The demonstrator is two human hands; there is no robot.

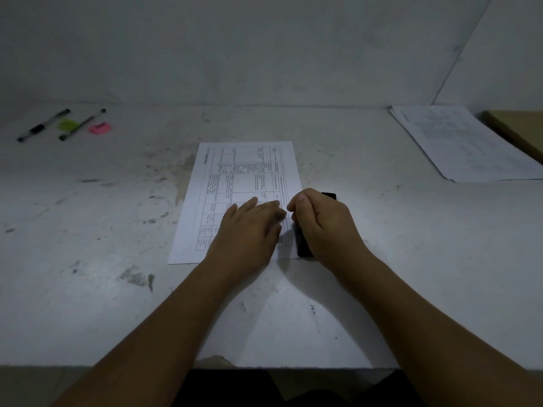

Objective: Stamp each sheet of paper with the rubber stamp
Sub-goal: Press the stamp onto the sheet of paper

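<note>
Looks like you're mid-stamp on this one. Your right hand (326, 227) is curled round the black rubber stamp (303, 245), which sits at the right edge of the printed sheet (235, 177), by its near right corner. Your left hand (249, 230) lies flat, fingers straight, pinning that sheet mid-tabletop (88, 259) toward the front edge. Can't tell if the stamp face is actually down. Next I'd say press firm, lift straight up, then deal with the paper stack (464, 145) at the far right corner.
</note>
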